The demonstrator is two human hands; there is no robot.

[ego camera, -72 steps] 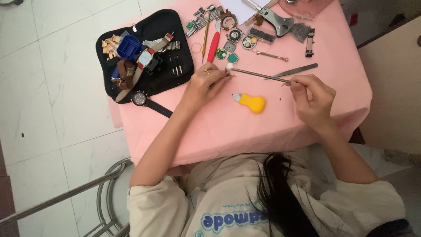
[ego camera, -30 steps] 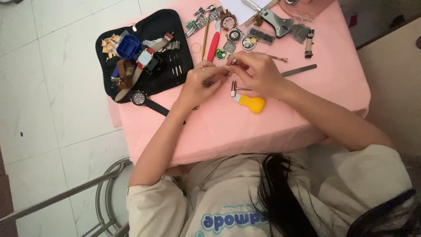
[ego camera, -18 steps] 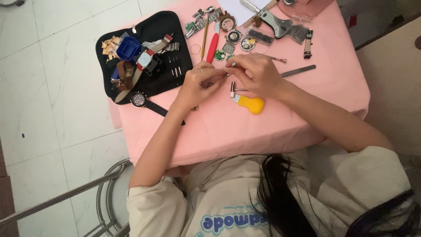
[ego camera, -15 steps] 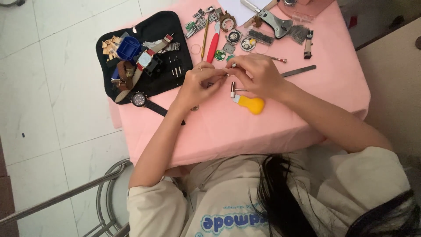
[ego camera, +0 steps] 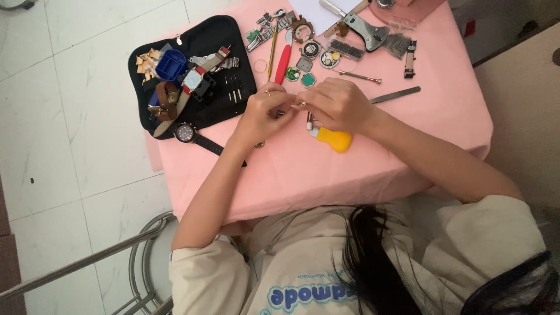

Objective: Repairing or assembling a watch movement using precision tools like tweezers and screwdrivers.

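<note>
On the black tool mat (ego camera: 216, 41), far left: blue case holder (ego camera: 172, 63), strapped watches. Black-dial wristwatch (ego camera: 186, 133) at the mat's edge. Left hand (ego camera: 262, 114) and right hand (ego camera: 338, 105) touching mid-table, fingertips pinched on a small metal part (ego camera: 303, 104), too small to identify. Yellow-handled tool (ego camera: 332, 139) just below. Tweezers (ego camera: 395, 94) right.

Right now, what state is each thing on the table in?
Left hand: pinching something small, too small to identify.
Right hand: fingers meeting the left hand's.
Yellow-handled tool: lying flat, unheld.
Black pouch: open, loaded.
Wristwatch: lying flat.
Red-handled tool: lying unheld.
</note>
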